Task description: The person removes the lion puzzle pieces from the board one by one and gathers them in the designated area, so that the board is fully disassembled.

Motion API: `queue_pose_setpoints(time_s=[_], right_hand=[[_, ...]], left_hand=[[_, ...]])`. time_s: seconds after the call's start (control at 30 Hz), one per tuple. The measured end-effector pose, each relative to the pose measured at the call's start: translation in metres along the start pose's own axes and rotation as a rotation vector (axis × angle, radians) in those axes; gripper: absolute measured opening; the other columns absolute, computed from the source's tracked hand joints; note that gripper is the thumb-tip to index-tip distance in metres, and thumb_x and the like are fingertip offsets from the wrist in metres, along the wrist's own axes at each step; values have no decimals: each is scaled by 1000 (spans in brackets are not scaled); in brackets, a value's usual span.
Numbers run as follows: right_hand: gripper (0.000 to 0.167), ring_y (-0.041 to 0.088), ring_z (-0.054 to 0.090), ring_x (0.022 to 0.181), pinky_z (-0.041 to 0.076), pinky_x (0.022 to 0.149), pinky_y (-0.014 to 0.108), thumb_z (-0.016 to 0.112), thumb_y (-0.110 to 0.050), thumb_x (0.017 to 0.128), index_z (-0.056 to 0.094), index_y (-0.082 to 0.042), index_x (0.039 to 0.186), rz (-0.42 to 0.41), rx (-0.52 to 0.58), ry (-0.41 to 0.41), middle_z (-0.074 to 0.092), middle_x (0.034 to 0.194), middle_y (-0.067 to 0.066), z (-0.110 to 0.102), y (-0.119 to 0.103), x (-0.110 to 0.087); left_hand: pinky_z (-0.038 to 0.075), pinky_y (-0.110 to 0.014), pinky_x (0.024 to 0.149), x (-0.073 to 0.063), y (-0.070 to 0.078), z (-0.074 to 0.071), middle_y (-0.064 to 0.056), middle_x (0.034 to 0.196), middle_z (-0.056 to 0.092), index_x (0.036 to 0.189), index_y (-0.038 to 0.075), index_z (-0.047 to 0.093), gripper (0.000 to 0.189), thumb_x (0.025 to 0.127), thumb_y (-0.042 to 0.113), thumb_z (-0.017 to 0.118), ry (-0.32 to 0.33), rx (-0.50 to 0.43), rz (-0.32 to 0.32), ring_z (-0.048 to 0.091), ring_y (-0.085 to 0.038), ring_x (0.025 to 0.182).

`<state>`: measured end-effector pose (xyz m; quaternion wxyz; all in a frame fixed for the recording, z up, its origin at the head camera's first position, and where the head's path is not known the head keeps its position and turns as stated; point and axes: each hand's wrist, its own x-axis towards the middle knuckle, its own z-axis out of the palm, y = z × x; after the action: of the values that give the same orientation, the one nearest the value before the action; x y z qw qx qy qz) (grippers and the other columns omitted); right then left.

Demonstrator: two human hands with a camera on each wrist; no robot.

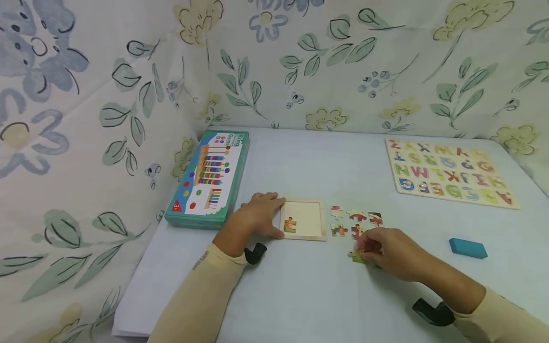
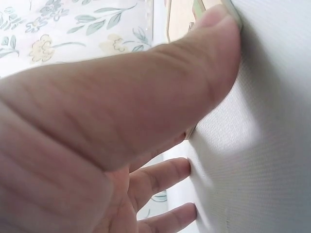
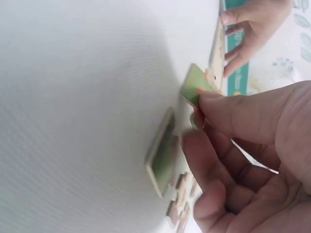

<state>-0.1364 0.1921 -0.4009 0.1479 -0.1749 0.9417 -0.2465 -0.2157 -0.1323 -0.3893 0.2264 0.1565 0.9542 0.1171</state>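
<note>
My left hand [image 1: 262,214] rests at the left side of a square wooden puzzle tray [image 1: 303,237], thumb on its near corner and fingers by the far one. One jigsaw piece [image 1: 289,225] lies inside the tray at lower left. Between thumb and index finger, my right hand [image 1: 392,252] pinches a green puzzle piece [image 3: 194,82] just right of the tray. Close to those fingertips in the right wrist view is another green-faced piece [image 3: 163,155], mostly hidden by the hand in the head view. Several loose pieces [image 1: 339,230] lie between the tray and my right hand.
A boxed ring game [image 1: 210,176] lies left of my left hand. At the back right is an alphabet board [image 1: 450,174] with colored letters. A blue block [image 1: 468,248] sits to the right of my right hand. Floral cloth [image 1: 300,71] hangs behind the white tabletop.
</note>
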Motion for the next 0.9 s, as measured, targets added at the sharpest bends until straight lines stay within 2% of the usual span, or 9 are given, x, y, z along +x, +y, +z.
queue_pose_setpoints(time_s=[0.27,0.43,0.6,0.7,0.77,0.9], right_hand=[[14,10,52,80,48,66,24,83,-16,86,72,-24,89,-18,-111,43,60,90,-10,6,-4,4],[14,11,54,83,50,69,28,83,-22,86,73,-22,97,-64,-169,87,62,93,-8,3,-16,16],[24,15,58,89,53,76,32,81,-24,89,73,-17,110,-77,-173,82,65,103,-1,8,-47,49],[31,20,61,98,55,86,41,81,-27,88,73,-16,116,-90,-182,51,66,111,3,17,-66,73],[34,23,61,103,54,92,45,81,-28,88,72,-14,118,-104,-190,31,65,111,5,25,-77,89],[36,24,60,103,52,92,44,80,-30,88,70,-14,118,-116,-196,-4,62,111,5,36,-92,112]], left_hand=[[32,-64,116,0,-4,1,-3,168,28,160,25,37,91,84,43,84,3,-5,5,23,-32,154],[32,-64,116,1,-4,0,-3,168,29,160,25,37,92,83,44,84,12,1,2,23,-32,154],[32,-64,116,1,-3,0,-3,169,28,160,26,37,92,83,43,85,5,-4,-4,22,-32,154],[32,-64,116,1,-2,1,-3,169,28,160,26,37,92,83,43,85,-2,-8,-3,23,-32,154],[32,-63,116,1,-2,1,-2,169,28,160,26,37,93,83,44,85,-3,-6,-4,23,-32,154],[35,-62,114,1,-3,1,-2,168,29,160,26,37,93,83,45,85,2,1,-1,25,-31,153]])
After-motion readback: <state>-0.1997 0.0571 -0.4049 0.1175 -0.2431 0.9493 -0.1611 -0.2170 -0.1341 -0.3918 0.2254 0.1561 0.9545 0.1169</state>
